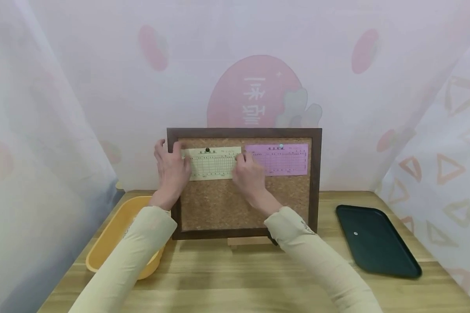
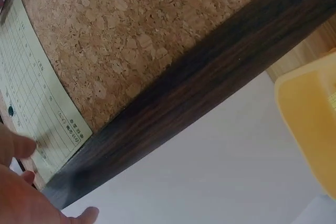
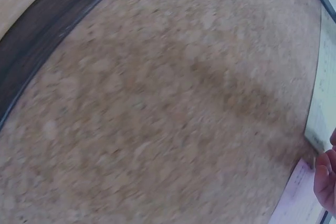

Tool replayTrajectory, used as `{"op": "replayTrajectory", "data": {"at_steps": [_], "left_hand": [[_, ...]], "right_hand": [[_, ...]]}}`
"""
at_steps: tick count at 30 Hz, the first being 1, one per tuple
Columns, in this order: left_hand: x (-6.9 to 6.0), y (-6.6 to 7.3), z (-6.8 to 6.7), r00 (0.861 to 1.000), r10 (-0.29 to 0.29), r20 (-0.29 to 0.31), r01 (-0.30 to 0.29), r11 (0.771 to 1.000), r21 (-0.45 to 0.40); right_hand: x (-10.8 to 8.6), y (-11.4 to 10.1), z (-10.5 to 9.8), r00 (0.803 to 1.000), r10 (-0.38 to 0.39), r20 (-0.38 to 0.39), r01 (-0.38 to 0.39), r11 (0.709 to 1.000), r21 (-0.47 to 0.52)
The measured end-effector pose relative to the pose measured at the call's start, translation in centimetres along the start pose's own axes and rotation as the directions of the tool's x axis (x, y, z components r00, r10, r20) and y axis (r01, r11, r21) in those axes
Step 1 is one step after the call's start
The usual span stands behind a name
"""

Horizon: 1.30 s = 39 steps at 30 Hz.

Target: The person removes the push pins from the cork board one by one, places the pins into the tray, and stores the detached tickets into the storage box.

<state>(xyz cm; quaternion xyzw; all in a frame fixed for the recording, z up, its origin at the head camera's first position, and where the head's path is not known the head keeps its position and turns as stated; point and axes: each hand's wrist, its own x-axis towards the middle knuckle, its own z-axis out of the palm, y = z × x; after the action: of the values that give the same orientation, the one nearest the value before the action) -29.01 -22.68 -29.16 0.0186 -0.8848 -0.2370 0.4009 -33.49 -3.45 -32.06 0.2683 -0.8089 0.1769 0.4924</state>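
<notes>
Pretty much a makeshift booth tbh, the wooden table [image 1: 215,280] is boxed in on three sides by printed white curtains [image 1: 102,65].

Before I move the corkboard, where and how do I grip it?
I'd take the dark frame by its two upright sides, coming from left and right together. The corkboard stands on edge, leaving both sides exposed. The pale green slip and pink slip sit high on the cork, so gripping below their level should keep clear of them.

Bare cork [image 1: 223,206] below the paper slips [image 1: 215,167] gives passage, bounded by the raised frame [image 1: 315,187].
</notes>
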Motion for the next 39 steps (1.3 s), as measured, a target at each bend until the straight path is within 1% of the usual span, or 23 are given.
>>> {"op": "replayTrajectory", "data": {"at_steps": [4, 6, 9, 12, 14, 20, 26, 33, 35, 39], "left_hand": [[0.0, -0.1, -0.3, 0.998, -0.052, 0.042, 0.055, 0.996, -0.070], [0.1, -0.3, -0.3, 0.995, -0.087, 0.043, 0.092, 0.988, -0.121], [0.2, -0.6, -0.3, 0.989, -0.140, 0.038, 0.145, 0.971, -0.193], [0.2, -0.8, -0.3, 0.984, -0.172, 0.036, 0.176, 0.957, -0.231], [0.2, -0.8, -0.3, 0.985, -0.170, 0.039, 0.174, 0.958, -0.227], [0.3, -0.8, -0.3, 0.990, -0.136, 0.043, 0.142, 0.968, -0.208], [0.3, -0.8, -0.3, 0.992, -0.112, 0.065, 0.123, 0.969, -0.214], [0.4, -1.1, -0.4, 0.989, -0.110, 0.102, 0.129, 0.971, -0.204], [0.3, -1.2, -0.4, 0.987, -0.110, 0.115, 0.131, 0.973, -0.191], [0.1, -1.2, -0.5, 0.989, -0.098, 0.111, 0.118, 0.976, -0.185]], "right_hand": [[0.2, -0.5, 0.1, 1.000, 0.004, 0.007, -0.005, 0.999, 0.040], [0.3, -0.7, 0.0, 1.000, 0.011, 0.013, -0.012, 0.998, 0.063], [0.2, -0.7, 0.0, 0.999, 0.020, 0.027, -0.022, 0.997, 0.081], [0.1, -0.8, 0.0, 0.999, 0.028, 0.045, -0.032, 0.995, 0.091], [0.2, -0.8, 0.0, 0.998, 0.029, 0.050, -0.033, 0.995, 0.098], [1.0, -1.4, 0.1, 0.999, 0.025, 0.043, -0.030, 0.993, 0.116], [1.6, -2.1, 0.2, 0.998, 0.018, 0.063, -0.027, 0.990, 0.137], [3.0, -3.3, 0.9, 0.998, -0.007, 0.065, -0.001, 0.992, 0.124], [3.4, -3.7, 1.0, 0.997, 0.001, 0.076, -0.010, 0.994, 0.112], [4.2, -4.5, 1.3, 0.995, 0.023, 0.098, -0.034, 0.994, 0.108]]}}
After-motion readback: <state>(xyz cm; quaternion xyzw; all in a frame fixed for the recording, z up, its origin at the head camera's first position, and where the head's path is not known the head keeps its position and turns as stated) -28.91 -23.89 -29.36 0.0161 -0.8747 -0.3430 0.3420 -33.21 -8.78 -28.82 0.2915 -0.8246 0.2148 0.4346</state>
